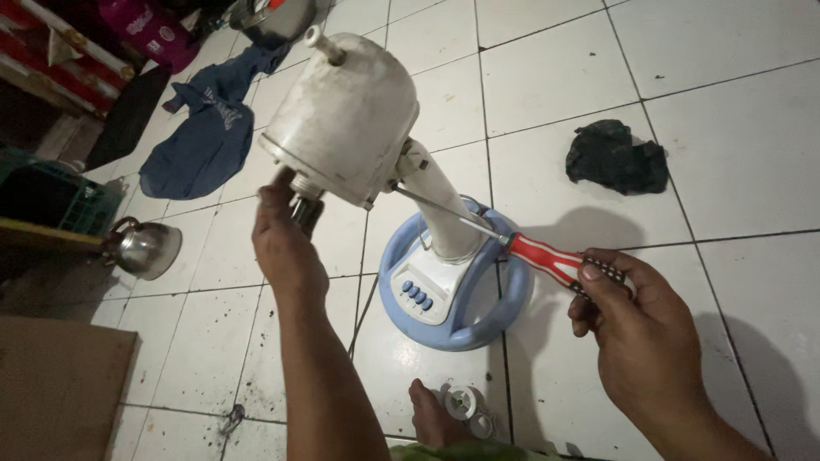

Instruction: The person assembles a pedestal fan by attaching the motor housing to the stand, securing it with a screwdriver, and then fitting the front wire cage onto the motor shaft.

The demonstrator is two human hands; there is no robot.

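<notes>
While left hand [286, 248] steadies motor housing [342, 115], right hand [641, 329] grips screwdriver [547, 256]; bare tiles [726, 154] rightward.

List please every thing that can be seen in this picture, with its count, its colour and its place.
fan motor: 1, dirty white, upper centre, on the stand neck
fan base: 1, blue and white with blue buttons, floor centre
screwdriver: 1, red handle, tip at the motor joint
rag: 1, dark, floor upper right
blue cloth: 1, floor upper left
kettle: 1, silver, floor left
crate: 1, green, left edge
cardboard: 1, brown, lower left
pot: 1, metal, top edge
small part: 1, white, floor beside the foot
foot: 1, bottom centre
left hand: 1, fingers under the motor front
right hand: 1, gripping the screwdriver
</notes>
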